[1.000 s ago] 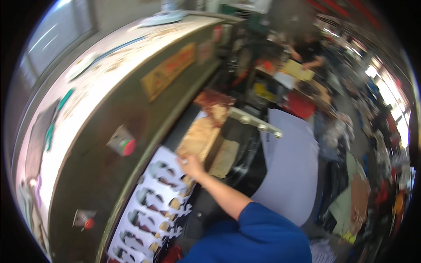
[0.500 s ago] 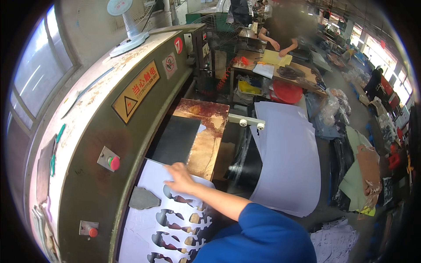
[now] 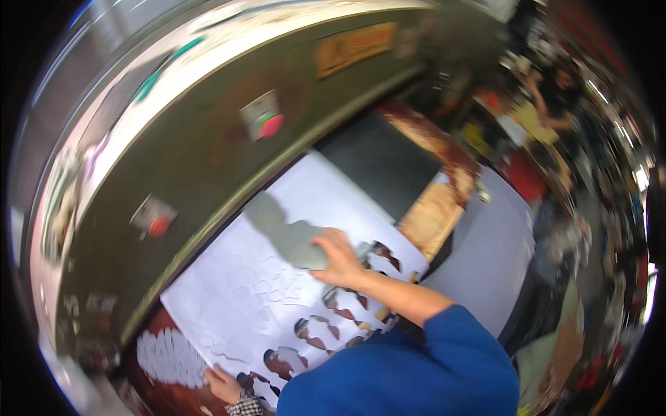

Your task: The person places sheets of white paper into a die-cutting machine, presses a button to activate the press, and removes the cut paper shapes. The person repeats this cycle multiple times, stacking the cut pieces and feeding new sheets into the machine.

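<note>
A large white sheet (image 3: 215, 291) with a row of cut-out holes lies on the bed of a green machine. On it rests a flat, wavy-edged grey piece (image 3: 298, 241); blur hides whether it is one piece or two overlapping. My right hand (image 3: 340, 260) grips its right edge, thumb on the near side and fingers on the far side. At the sheet's near left edge, my left hand (image 3: 223, 385) has its fingertips closed on the border. Beside that hand lies a pile of small pale cut pieces (image 3: 172, 357) on the reddish-brown board (image 3: 156, 395).
The green machine beam (image 3: 208, 145) runs along the far left, with a pink-red button (image 3: 269, 125) and an orange-red one (image 3: 159, 225). Beyond the sheet lies a black panel (image 3: 378, 163). Stacked pale sheets (image 3: 479, 256) stand to the right. Another person (image 3: 555, 97) works farther back.
The view has swung, and my left hand and the pale pile now show. My right hand has gone from the sheet's far edge to the grey piece.
</note>
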Demonstrator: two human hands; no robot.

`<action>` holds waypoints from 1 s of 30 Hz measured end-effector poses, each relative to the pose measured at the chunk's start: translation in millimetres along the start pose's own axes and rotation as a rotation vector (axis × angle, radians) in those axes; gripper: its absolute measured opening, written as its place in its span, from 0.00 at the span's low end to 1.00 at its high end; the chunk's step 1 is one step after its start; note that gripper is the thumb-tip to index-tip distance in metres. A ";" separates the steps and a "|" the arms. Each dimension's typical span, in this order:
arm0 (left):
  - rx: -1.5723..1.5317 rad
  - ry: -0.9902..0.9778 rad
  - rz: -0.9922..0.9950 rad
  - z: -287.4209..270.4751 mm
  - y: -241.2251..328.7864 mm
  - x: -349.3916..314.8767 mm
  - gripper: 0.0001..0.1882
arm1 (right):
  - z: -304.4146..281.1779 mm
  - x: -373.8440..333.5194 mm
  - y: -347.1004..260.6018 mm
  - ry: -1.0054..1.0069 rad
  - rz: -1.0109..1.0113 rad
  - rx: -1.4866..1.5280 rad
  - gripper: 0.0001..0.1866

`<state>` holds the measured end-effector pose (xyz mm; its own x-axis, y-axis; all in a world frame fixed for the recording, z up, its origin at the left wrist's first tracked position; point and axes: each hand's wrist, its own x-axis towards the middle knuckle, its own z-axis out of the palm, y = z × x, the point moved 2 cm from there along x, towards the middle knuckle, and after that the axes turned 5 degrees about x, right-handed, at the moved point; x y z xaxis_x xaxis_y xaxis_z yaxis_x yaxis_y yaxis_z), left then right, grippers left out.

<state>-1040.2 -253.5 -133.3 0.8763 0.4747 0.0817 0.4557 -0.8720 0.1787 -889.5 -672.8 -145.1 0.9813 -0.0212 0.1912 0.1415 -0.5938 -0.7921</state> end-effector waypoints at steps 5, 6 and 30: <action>-0.161 -0.120 -0.080 -15.6 -3.1 -26.9 0.13 | -22.8 2.2 -17.6 -0.128 0.455 0.319 0.30; -0.148 -0.107 -0.080 -16.4 -0.9 -25.7 0.12 | -31.9 7.9 -15.0 -0.134 0.593 0.601 0.30; -0.290 0.008 -0.257 19.9 12.3 -15.7 0.21 | -35.1 143.3 45.6 0.286 0.335 0.318 0.40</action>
<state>-1045.3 -274.1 -151.9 0.7372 0.6756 0.0058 0.5966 -0.6550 0.4637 -747.0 -731.2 -133.5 0.9111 -0.4120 0.0128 -0.0974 -0.2455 -0.9645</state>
